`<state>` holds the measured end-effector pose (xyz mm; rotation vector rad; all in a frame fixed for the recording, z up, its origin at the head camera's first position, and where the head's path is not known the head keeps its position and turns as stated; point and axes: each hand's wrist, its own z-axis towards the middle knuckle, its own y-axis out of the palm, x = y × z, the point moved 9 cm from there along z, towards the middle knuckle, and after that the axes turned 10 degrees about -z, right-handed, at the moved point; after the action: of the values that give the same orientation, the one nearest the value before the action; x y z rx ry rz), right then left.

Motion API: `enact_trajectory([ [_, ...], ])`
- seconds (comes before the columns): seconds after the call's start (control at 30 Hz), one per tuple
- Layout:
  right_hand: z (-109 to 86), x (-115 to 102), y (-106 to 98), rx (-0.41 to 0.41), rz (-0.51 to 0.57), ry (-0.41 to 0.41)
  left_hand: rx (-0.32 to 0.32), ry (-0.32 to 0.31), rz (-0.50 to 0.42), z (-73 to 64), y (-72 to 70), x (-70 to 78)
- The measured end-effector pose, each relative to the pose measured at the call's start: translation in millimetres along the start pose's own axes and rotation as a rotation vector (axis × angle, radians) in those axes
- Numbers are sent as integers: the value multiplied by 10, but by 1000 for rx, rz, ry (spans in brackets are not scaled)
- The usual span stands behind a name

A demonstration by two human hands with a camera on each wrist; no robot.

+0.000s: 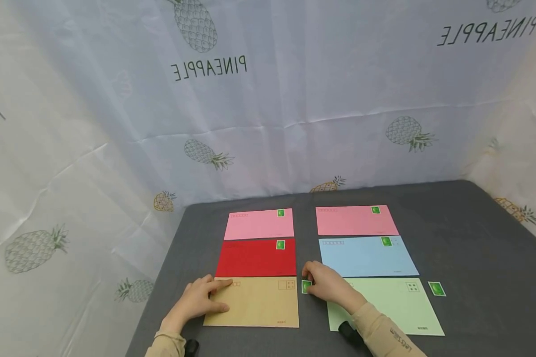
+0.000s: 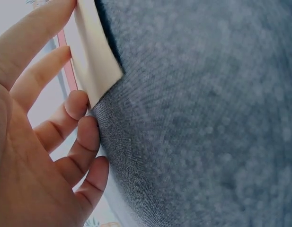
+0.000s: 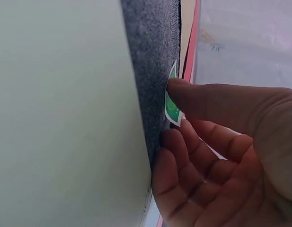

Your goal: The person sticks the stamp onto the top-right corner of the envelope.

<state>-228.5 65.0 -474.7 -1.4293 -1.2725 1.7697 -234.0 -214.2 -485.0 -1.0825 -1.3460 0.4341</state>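
A tan envelope (image 1: 254, 307) lies at the front left of the table. On its left part rests my left hand (image 1: 201, 299), thumb and index finger stretched over the paper. Between the two columns of envelopes, my right hand (image 1: 330, 284) pinches a green stamp (image 1: 306, 286) with a white toothed border. The right wrist view shows the thumb (image 3: 183, 92) across the stamp's face, the stamp slightly bent. Under the right forearm lies a pale green envelope (image 1: 384, 302), partly hidden. To its right is another green stamp (image 1: 436, 288) on the cloth.
Behind the tan envelope lie a red envelope (image 1: 254, 260) and a pink envelope (image 1: 254, 228), each stamped at its upper right. In the right column are a stamped blue envelope (image 1: 362, 258) and a stamped pink envelope (image 1: 353, 223). A pineapple-print curtain (image 1: 272, 99) hangs around the grey table (image 1: 473, 238).
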Motion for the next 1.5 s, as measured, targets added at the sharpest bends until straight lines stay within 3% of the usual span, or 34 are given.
enact_trajectory([
  [0.17,13,13,-41,13,41,16,-1,-8,20,5,-11,-2],
  [0.67,109,-209,-93,-80,210,-115,-17,-16,7,-35,10,26],
  [1.17,319,-374,108,-36,186,-122,-10,-15,3,-20,1,7],
  [1.5,373,-452,163,21,23,-97,-11,-10,5,-17,-9,18],
])
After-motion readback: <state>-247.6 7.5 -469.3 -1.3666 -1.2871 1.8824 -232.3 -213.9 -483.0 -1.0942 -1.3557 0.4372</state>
